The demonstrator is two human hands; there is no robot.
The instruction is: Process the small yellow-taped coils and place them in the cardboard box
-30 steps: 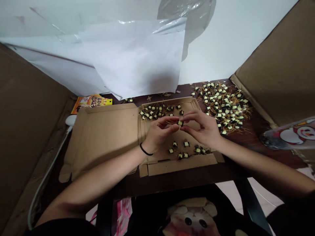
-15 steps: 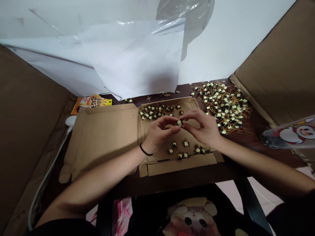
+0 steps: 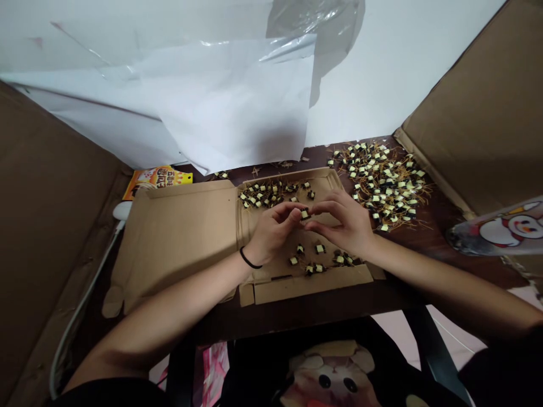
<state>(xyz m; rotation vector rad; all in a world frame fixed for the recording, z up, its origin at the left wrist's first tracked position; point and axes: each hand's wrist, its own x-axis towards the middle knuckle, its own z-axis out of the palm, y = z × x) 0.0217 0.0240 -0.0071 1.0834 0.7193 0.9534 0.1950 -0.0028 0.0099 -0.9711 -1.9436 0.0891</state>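
Observation:
Between thumb and fingers, my left hand (image 3: 274,233) pinches a small black part with a pale yellow top (image 3: 305,214). My right hand (image 3: 348,222) is just right of it, thumb and forefinger apart, their tips close to the part; whether they touch it is unclear. Both hands are above the open cardboard box (image 3: 292,290). Similar parts form a cluster (image 3: 263,195) at the box's back left, and several more (image 3: 320,249) lie near its front. A large pile of these parts with thin orange wires (image 3: 384,183) is on the table to the right.
The box's flat lid (image 3: 186,237) extends to the left. Behind it are an orange and yellow packet (image 3: 159,176) and a white rounded object with a cable (image 3: 121,211). A clear cylinder with a snowman picture (image 3: 500,229) lies at the right. Cardboard panels stand on both sides.
The held part has shifted slightly left and turned in my left fingers. My right hand has moved a little left, its forefinger and thumb now wider apart from the part.

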